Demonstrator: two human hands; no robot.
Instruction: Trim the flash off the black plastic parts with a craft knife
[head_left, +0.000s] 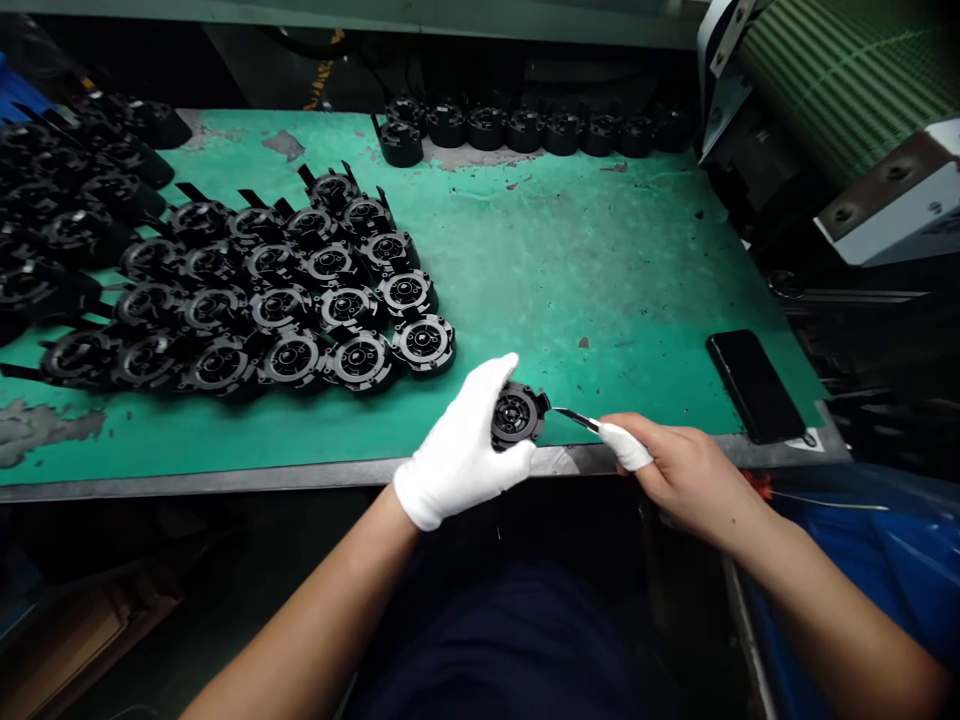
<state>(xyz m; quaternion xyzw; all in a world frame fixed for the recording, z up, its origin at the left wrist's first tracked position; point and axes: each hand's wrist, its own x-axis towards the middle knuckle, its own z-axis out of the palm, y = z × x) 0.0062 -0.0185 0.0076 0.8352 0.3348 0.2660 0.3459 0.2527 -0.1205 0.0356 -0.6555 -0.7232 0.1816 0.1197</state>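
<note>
My left hand (463,447), in a white glove, is closed round a round black plastic part (517,414) and holds it above the front edge of the green table (600,260). My right hand (679,470) is bare except for a white cover on the forefinger. It pinches a thin dark blade tool (576,418), whose tip touches the right rim of the part.
Several rows of the same black parts (300,290) lie on the left of the table, more along the back edge (525,128). A black phone (754,385) lies at the right front corner. A green ribbed conveyor (840,80) stands at the right. Blue plastic (885,560) sits below right.
</note>
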